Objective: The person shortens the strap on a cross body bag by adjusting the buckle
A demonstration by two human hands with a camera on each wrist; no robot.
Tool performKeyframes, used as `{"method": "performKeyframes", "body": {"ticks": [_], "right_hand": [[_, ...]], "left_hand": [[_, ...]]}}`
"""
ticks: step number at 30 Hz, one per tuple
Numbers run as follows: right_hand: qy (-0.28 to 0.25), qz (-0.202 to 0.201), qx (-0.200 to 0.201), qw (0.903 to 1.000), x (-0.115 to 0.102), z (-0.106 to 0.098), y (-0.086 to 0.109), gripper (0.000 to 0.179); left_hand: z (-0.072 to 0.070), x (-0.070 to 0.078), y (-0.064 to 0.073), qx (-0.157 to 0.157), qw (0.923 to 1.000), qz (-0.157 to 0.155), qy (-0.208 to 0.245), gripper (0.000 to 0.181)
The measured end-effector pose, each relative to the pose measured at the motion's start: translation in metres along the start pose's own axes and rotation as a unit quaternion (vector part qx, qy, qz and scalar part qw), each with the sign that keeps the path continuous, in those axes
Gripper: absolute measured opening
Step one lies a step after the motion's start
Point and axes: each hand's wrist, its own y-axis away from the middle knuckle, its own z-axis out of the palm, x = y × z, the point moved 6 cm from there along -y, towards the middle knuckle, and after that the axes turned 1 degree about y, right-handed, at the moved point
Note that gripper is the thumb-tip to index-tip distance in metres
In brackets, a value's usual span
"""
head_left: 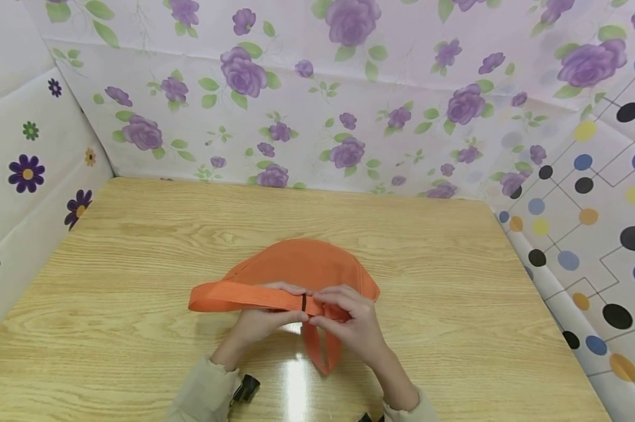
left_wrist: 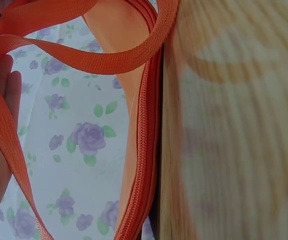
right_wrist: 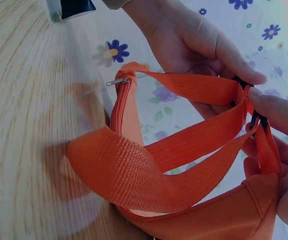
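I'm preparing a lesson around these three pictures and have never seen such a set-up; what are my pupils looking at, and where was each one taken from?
There is no machine here: a person works with two bare hands. The widest picture comes from a camera worn on the head, looking forward and down. The other two come from cameras on the wrists, one for each hand, so the scene looks tilted.

On the wooden table rests an orange bag; the wrist pictures show its zip. The left hand and right hand meet in front of it, both gripping its orange strap beside a small black fitting. Part of the strap loops out to the left, and another loop hangs below the hands.
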Motion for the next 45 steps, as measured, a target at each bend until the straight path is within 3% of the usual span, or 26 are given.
{"method": "performKeyframes", "body": {"ticks": [14, 22, 34, 45], "right_hand": [[0.023, 0.017, -0.020, 0.9994, 0.0022, -0.0031, 0.0021, 0.033], [0.053, 0.074, -0.050, 0.9946, 0.0085, -0.0037, 0.0049, 0.033], [0.024, 0.016, -0.014, 0.9995, 0.0051, -0.0050, 0.0035, 0.025], [0.023, -0.006, -0.004, 0.9997, 0.0002, -0.0023, 0.0010, 0.023]], "left_hand": [[-0.0003, 0.0013, -0.0021, 0.003, 0.9999, -0.005, -0.011, 0.027], [-0.0027, 0.0009, -0.0023, 0.014, 0.9995, -0.026, -0.010, 0.027], [-0.0027, -0.0009, -0.0008, 0.016, 0.9987, -0.047, 0.011, 0.031], [0.0009, -0.0028, -0.0007, 0.002, 0.9985, -0.042, 0.035, 0.032]]}}
